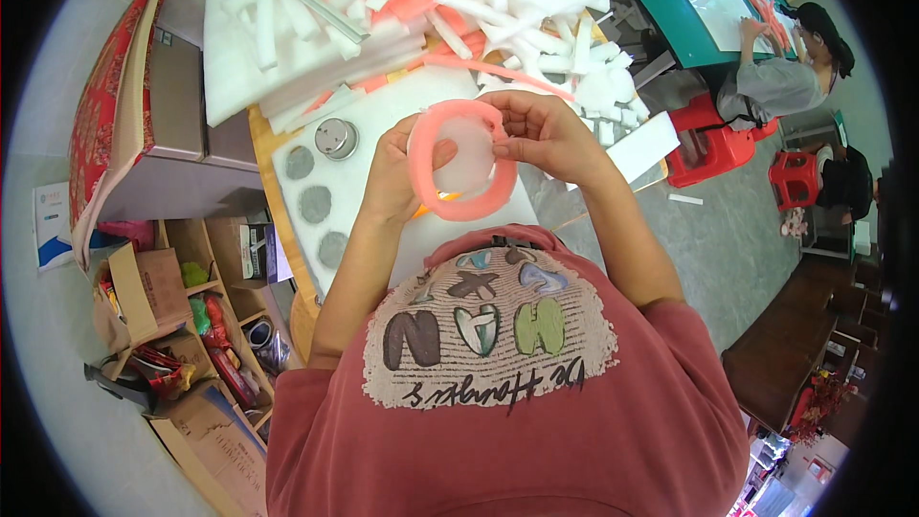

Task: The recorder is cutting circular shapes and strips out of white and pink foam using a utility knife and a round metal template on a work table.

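Nearest the wearer's red shirt [498, 421]: pink foam ring [422, 158], held up in front of the chest, above the white foam sheet [287, 228]. Left hand [394, 169] grips the ring's left side, thumb reaching into the opening. Right hand [548, 134] is closed in a pinch on the upper right rim, at an uneven spot resembling a seam. Pale material shows within the opening; cannot tell whether it belongs to the ring.

Left of the hands, a round metal canister [336, 139] stands on the sheet, near three grey round patches [316, 203]. The sheet lies on a wood-edged surface [271, 187].

Beyond: heaped white foam offcuts [517, 14], a long pink strip [503, 74] in front. Farther right, a red stool [708, 148]; past it, a co-worker [785, 77] at a green surface [651, 0].
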Motion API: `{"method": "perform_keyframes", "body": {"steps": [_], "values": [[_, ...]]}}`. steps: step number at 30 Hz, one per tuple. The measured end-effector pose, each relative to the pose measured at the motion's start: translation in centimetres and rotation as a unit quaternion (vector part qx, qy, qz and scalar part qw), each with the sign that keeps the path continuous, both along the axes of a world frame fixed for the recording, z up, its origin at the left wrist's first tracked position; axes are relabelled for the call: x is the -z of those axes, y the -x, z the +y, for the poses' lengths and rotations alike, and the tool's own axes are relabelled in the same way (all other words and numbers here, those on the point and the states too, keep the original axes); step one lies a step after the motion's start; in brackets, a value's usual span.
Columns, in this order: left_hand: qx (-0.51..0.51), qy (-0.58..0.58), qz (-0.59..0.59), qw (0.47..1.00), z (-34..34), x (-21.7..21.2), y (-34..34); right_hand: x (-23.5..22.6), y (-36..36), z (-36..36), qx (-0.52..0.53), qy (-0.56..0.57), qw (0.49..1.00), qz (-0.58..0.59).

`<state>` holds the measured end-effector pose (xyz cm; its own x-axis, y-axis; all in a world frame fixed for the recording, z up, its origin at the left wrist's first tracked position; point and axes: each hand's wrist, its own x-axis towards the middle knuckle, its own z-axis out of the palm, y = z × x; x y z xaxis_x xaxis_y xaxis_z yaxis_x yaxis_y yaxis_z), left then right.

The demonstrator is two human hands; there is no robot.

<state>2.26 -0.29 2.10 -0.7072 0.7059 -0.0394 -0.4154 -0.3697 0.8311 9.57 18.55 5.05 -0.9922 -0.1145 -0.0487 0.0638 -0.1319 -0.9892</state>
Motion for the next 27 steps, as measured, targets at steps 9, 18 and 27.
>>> {"method": "perform_keyframes", "body": {"steps": [9, 18, 27], "values": [[-0.013, 0.029, 0.009, 0.999, -0.7, 0.5, 0.0, 0.9, 0.2, -0.8, -0.02, -0.049, 0.998, 0.04], [-0.018, -0.008, -0.021, 1.0, -1.6, 0.9, -0.4, 0.1, 0.1, -2.0, -0.01, -0.232, 0.967, 0.107], [-0.06, 0.059, 0.001, 0.996, -2.2, 0.9, -0.4, 0.3, 0.0, -2.7, 0.004, -0.36, 0.923, 0.138]]}}
